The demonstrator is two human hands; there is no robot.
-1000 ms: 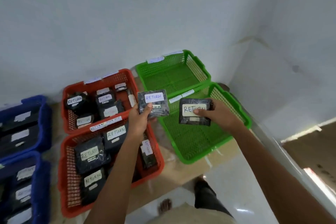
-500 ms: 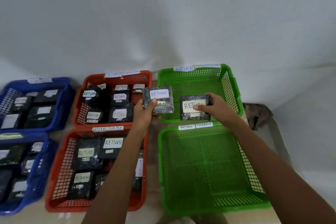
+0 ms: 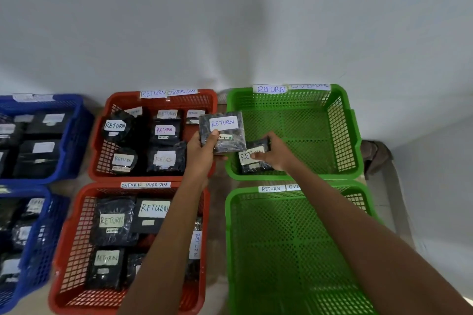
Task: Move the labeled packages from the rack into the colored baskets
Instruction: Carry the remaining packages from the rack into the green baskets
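"Both hands are full," I say. "My left hand [image 3: 202, 151] grips a black pack [image 3: 222, 133] that says RETURN. It is up over the gap between the far red basket [image 3: 163, 176] and the far green basket [image 3: 343, 135]. My right hand [image 3: 275, 155] pinches another RETURN pack [image 3: 252, 161], low inside the far green basket, in its near left corner. I can't tell if it touches the bottom."

"Is the job nearly done?"

"Not yet, I think. The red baskets and the blue baskets [image 3: 74, 135] hold lots of packs. The near green basket [image 3: 281, 250] holds none, and the far one has only the pack I'm holding. Both packs need letting go. I can't see the rack, so I can't tell how many are left."
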